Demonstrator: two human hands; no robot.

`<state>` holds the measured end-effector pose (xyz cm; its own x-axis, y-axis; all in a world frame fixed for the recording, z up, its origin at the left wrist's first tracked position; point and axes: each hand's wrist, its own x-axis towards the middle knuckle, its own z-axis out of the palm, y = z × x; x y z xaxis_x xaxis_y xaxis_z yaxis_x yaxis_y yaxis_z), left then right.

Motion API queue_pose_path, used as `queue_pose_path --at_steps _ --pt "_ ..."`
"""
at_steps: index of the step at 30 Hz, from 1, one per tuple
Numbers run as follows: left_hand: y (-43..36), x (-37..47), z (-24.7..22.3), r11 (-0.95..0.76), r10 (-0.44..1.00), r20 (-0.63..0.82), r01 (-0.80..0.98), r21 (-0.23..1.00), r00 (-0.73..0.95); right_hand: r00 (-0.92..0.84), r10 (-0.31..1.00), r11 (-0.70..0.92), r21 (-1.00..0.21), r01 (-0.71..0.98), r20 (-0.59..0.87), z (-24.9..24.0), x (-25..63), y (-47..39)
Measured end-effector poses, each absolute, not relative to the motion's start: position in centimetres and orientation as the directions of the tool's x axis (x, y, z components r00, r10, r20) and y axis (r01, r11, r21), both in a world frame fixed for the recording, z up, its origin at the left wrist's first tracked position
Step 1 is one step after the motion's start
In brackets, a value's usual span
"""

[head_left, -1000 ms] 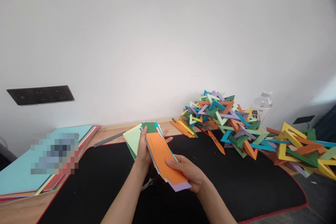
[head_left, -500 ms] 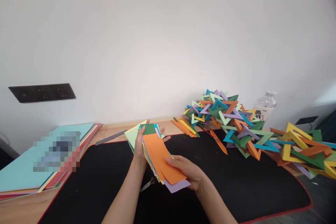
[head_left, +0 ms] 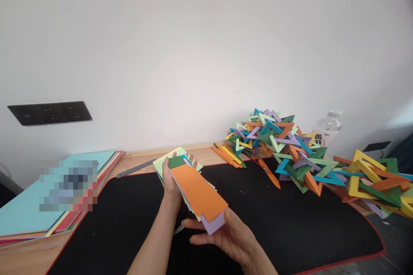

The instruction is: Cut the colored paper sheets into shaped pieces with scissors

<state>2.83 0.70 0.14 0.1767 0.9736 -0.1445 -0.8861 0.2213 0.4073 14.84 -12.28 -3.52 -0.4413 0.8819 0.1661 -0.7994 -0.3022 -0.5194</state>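
A bundle of colored paper strips (head_left: 198,189), orange on top with green, blue, yellow and purple edges showing, is held at its upper end by my left hand (head_left: 170,180). At the bundle's lower end is my right hand (head_left: 227,234), palm up, its fingers spread beneath the purple strip; whether it touches the paper is hard to tell. Pale green and yellow sheets (head_left: 159,165) lie behind my left hand. A pair of scissors (head_left: 179,228), mostly hidden, rests on the black mat (head_left: 129,223) beside my right fingertips.
Stacked large colored sheets (head_left: 29,206) lie at left, partly pixelated. A metal ruler (head_left: 135,168) rests at the mat's back edge. Thin paper strips (head_left: 227,155), a pile of folded paper triangles (head_left: 280,137), a linked paper chain (head_left: 371,180) and a bottle (head_left: 327,131) stand to the right.
My right hand has let go of the top of the strips, moved down and spread its fingers under their lower end. The orange strips now lie more evenly together.
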Motion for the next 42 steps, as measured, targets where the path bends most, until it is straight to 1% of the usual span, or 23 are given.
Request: queue_pose_path --at_steps 3,6,12,16,18,20,22,24,25,27,29,31,33,34,36,38,40,41,42 --pt "0.5 3.0 0.2 0.227 0.973 -0.141 -0.885 0.406 0.185 -0.323 0.940 -0.219 -0.532 -0.818 0.110 -3.8 14.0 -12.3" --pt "0.3 3.1 0.4 0.219 0.974 -0.141 -0.889 0.403 0.177 -0.248 0.967 -0.180 -0.513 -0.839 0.066 -4.1 13.5 -12.0" --pt "0.0 3.1 0.6 0.257 0.965 -0.150 -0.877 0.406 0.213 -0.246 0.969 -0.211 -0.511 -0.833 0.000 -3.4 13.1 -11.9" --pt "-0.6 3.5 0.9 0.289 0.957 -0.151 -0.861 0.419 0.248 -0.181 0.979 -0.204 -0.460 -0.864 -0.095 -3.0 12.9 -11.7" --pt "-0.9 3.5 1.1 0.313 0.950 -0.144 -0.845 0.433 0.278 -0.149 0.982 -0.185 -0.444 -0.876 -0.116 -3.0 13.1 -11.6" --pt "-1.2 3.5 1.3 0.339 0.941 -0.142 -0.827 0.449 0.308 -0.150 0.985 -0.175 -0.450 -0.876 -0.091 -3.1 13.2 -11.6" --pt "-1.3 3.5 1.3 0.351 0.936 -0.155 -0.815 0.461 0.316 -0.177 0.984 -0.166 -0.482 -0.860 -0.024 -3.1 13.3 -11.6" --pt "-1.2 3.6 1.1 0.337 0.941 -0.175 -0.822 0.459 0.288 -0.169 0.985 -0.129 -0.508 -0.851 0.033 -3.0 13.2 -11.7" --pt "-1.2 3.6 1.0 0.324 0.946 -0.185 -0.830 0.455 0.267 -0.143 0.989 -0.104 -0.509 -0.854 0.037 -2.9 13.1 -11.7" --pt "-1.1 3.8 0.9 0.297 0.953 -0.196 -0.844 0.447 0.231 -0.081 0.996 -0.082 -0.479 -0.874 -0.022 -2.7 12.9 -11.6" --pt "-1.2 3.9 1.0 0.293 0.954 -0.198 -0.845 0.448 0.226 -0.055 0.994 -0.089 -0.430 -0.899 -0.091 -2.5 12.6 -11.6" --pt "-1.4 4.0 1.2 0.306 0.951 -0.194 -0.836 0.456 0.242 -0.077 0.994 -0.101 -0.413 -0.905 -0.075 -2.4 12.4 -11.5" --pt "-1.5 4.1 1.4 0.315 0.948 -0.194 -0.827 0.466 0.252 -0.088 0.996 -0.081 -0.442 -0.894 -0.003 -2.3 12.4 -11.4" --pt "-1.5 4.1 1.4 0.312 0.949 -0.196 -0.825 0.471 0.247 -0.083 0.997 -0.072 -0.455 -0.888 0.004 -2.3 12.5 -11.3" --pt "-1.3 4.0 1.4 0.293 0.954 -0.205 -0.826 0.482 0.219 -0.070 0.996 -0.089 -0.458 -0.884 -0.059 -2.4 12.6 -11.1" --pt "-1.1 3.8 1.2 0.278 0.957 -0.216 -0.822 0.497 0.193 -0.103 0.985 -0.156 -0.446 -0.881 -0.141 -2.6 12.7 -11.0" --pt "-0.9 3.7 1.0 0.269 0.959 -0.222 -0.809 0.522 0.176 -0.178 0.981 -0.195 -0.512 -0.837 -0.082 -2.7 12.7 -10.9" --pt "-0.8 3.7 0.9 0.265 0.961 -0.221 -0.798 0.542 0.169 -0.195 0.980 -0.190 -0.556 -0.809 -0.051 -2.7 12.7 -10.9" --pt "-0.8 3.8 0.8 0.259 0.963 -0.218 -0.782 0.567 0.161 -0.171 0.983 -0.174 -0.572 -0.801 -0.060 -2.7 12.7 -10.9"
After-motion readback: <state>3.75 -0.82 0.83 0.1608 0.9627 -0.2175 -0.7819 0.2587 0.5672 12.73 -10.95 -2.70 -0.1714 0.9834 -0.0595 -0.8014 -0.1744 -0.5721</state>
